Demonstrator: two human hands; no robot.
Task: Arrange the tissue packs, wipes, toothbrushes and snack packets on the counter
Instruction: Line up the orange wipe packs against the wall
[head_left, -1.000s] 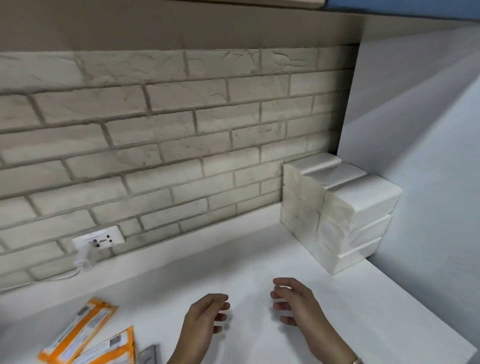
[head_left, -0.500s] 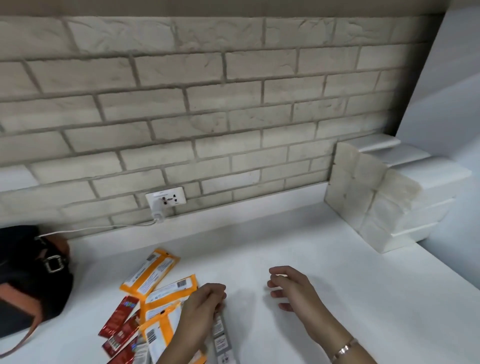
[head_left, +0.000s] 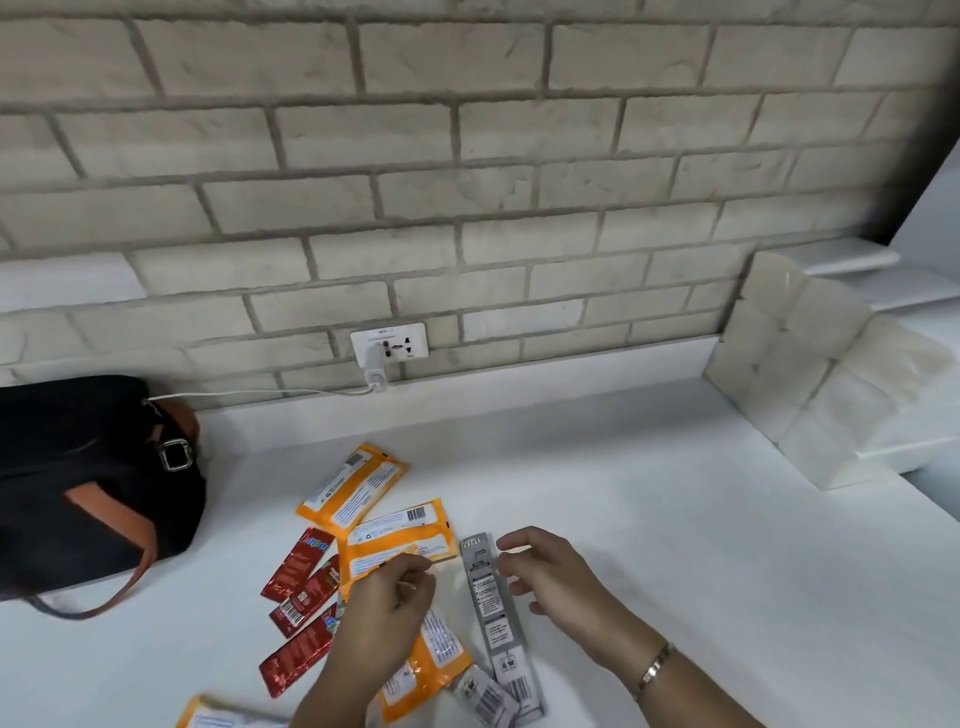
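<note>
Several orange wipes packs (head_left: 353, 486) lie in a loose pile on the white counter (head_left: 649, 519), mixed with three red snack packets (head_left: 296, 564) and two grey toothbrush packs (head_left: 493, 613). My left hand (head_left: 384, 603) lies over the pile, its fingers curled at the lower edge of the middle orange pack (head_left: 400, 535); a pinch is not plain. Just right of the long toothbrush pack's top, my right hand (head_left: 550, 571) hovers with loosely curled fingers and holds nothing. White tissue packs (head_left: 810, 364) stand stacked in the far right corner.
A black bag with an orange strap (head_left: 93, 478) sits at the counter's left. A wall socket with a white charger and cable (head_left: 387, 345) is on the brick wall behind. Bare counter lies between the pile and the tissue stack.
The view has swung left from the tissue stack to the pile of packs. Both hands now sit over the pile, the left on the orange packs, the right by the toothbrush pack.
</note>
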